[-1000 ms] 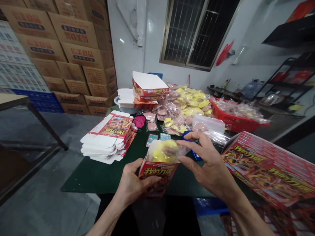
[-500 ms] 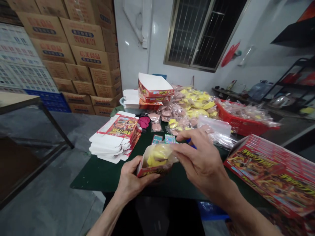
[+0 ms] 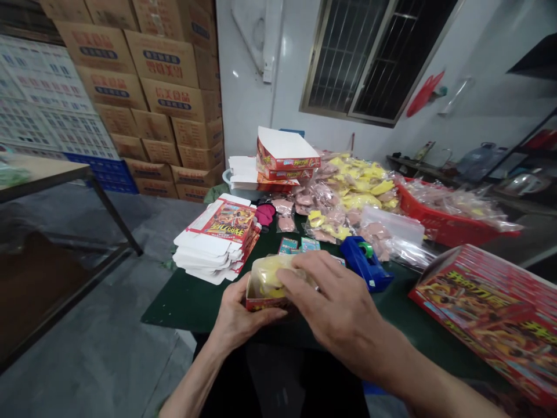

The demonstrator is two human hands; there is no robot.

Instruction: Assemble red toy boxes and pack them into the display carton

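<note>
My left hand is wrapped round a small red printed carton, whose open top tilts toward me. Inside its mouth sits a clear plastic bag with yellow pieces, partly above the rim. The fingers of my right hand are bent over the bag's right side, closed on it at the opening. They cover part of the bag and the carton's right edge. Just beyond the carton, small printed cards lie on the dark green table top.
Flat unfolded cartons are stacked at left. A blue tape dispenser stands right of the cards. Behind lie heaped bags of yellow and pink pieces and a red basket. A large row of red cartons occupies the right.
My right hand has moved left and over the carton, from the bag's right edge onto the bag. The bag sits further left. The tape dispenser has come into fuller view.
</note>
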